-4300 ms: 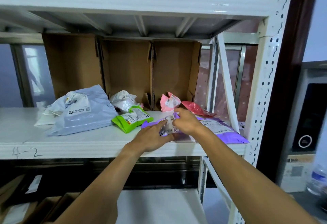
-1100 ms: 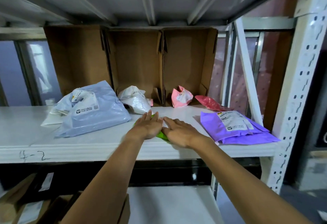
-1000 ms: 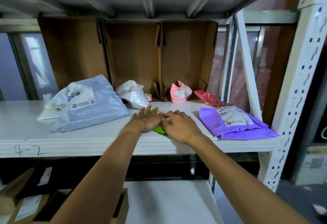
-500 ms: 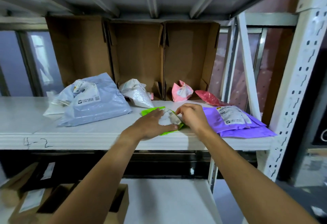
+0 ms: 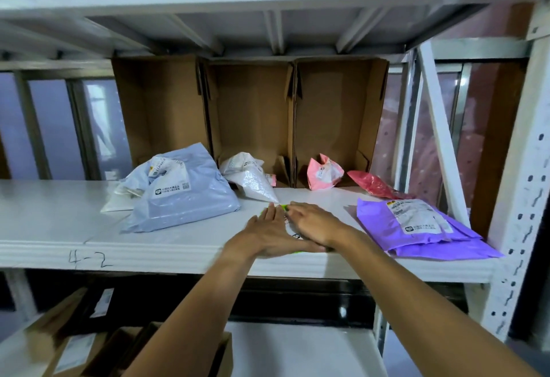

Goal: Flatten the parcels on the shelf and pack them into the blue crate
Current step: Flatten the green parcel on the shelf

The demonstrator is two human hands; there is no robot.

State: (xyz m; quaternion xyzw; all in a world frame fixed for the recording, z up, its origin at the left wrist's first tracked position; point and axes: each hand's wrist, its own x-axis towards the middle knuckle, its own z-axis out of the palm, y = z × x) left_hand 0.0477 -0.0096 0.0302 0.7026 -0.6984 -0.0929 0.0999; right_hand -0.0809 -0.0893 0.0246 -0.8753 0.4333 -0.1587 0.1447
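Centre left: grey parcel (image 5: 181, 195) bulges on the shelf (image 5: 59, 227). Centre: left hand (image 5: 268, 233) and right hand (image 5: 312, 223), both flat with fingers straight, press the green parcel (image 5: 292, 232) at the shelf's front edge, gripping nothing. Right: purple parcels (image 5: 416, 227) lie flat. Risk: uneven pressure may skid the slick bag off the lip. Crate not visible.

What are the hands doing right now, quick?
Left hand: open, fingers straight, pressing flat on the green parcel.
Right hand: open, pressing flat on the same parcel.
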